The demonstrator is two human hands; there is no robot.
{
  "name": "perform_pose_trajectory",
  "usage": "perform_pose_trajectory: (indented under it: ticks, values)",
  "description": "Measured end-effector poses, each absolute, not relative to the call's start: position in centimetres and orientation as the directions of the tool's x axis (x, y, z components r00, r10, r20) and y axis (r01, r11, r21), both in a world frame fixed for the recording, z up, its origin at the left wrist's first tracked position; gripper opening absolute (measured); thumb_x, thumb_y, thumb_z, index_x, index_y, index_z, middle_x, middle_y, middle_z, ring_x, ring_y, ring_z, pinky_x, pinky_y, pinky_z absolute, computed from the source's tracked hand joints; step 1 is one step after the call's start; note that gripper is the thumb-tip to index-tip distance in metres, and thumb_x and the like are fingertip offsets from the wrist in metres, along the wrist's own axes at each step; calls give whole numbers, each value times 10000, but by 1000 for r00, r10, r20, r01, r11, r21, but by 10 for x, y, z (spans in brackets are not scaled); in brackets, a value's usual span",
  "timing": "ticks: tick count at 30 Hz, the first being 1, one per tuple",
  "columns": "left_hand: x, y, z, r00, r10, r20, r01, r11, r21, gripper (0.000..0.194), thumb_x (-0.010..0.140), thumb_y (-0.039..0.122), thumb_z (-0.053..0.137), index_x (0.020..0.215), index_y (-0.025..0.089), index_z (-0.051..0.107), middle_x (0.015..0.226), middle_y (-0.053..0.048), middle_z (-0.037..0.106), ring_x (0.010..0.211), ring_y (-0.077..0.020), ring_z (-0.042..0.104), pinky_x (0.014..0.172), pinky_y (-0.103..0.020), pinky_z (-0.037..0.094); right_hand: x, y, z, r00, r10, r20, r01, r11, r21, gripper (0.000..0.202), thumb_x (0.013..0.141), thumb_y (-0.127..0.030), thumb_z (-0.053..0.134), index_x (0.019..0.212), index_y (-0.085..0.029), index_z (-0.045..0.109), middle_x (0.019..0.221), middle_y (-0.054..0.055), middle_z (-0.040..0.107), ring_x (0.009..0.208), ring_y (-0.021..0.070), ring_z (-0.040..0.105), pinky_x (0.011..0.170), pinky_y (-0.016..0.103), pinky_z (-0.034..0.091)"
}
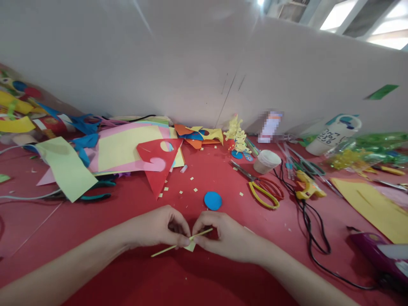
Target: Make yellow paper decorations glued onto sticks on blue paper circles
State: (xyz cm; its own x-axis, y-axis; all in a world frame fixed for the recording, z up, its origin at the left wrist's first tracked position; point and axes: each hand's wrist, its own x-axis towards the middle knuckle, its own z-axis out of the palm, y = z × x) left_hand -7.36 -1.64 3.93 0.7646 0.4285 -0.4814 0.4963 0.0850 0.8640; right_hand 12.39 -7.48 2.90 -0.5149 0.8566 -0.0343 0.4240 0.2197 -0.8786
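Note:
Between my two hands runs a thin yellow stick (164, 251), slanted up to the right. My left hand (167, 227) pinches it near its middle, fingers curled and closed. My right hand (219, 236) is closed too, thumb and fingertips pressed against the stick beside the left fingertips. A small pale yellow piece of paper (190, 246) hangs at the stick, just below the meeting fingertips. Just beyond my hands a blue paper circle (213, 200) lies flat on the red table. Tiny yellow paper squares (195, 190) are scattered past it.
Scissors (264, 191) with red and yellow handles and a white paper cup (267, 161) are right of centre. A yellow glue gun (306, 185) with a black cord (307, 225) lies farther right. Coloured paper sheets (124, 148), a red cut-out (157, 163) and pliers (95, 197) sit left.

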Motion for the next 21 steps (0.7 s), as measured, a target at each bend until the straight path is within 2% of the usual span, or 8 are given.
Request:
perform_pose_trajectory:
  ticks: [4,8,13,21]
  values:
    - [-74,-18,40,764,441,-470,494,69,867,204,680,349,659,770,170,697,685,-4,657,606,-119,529,574,-210,381,124,-74,30,-507,861,-41,441,218,-870,81,793,-196,553,815,-165,625,767,7,629,673,101,554,632,202,437]
    - [-73,-21,39,747,478,-462,492,69,868,223,666,362,667,774,169,687,676,3,653,623,-123,549,595,-211,403,124,-73,30,-511,858,-53,483,235,-844,242,860,-307,480,774,-149,641,682,8,611,587,91,505,554,196,394]
    - [-70,-22,39,743,487,-459,494,64,867,196,657,344,672,746,169,684,646,12,634,592,-114,531,579,-208,387,123,-74,28,-496,865,-70,494,215,-843,180,836,-259,516,762,-156,643,686,2,610,601,93,512,564,197,400]
    - [-68,-19,40,737,462,-493,468,176,866,207,648,359,685,735,171,674,660,17,625,632,-120,526,603,-215,373,126,-71,29,-457,888,-52,461,187,-867,93,785,-211,570,770,-160,647,726,9,630,644,103,557,607,201,432]
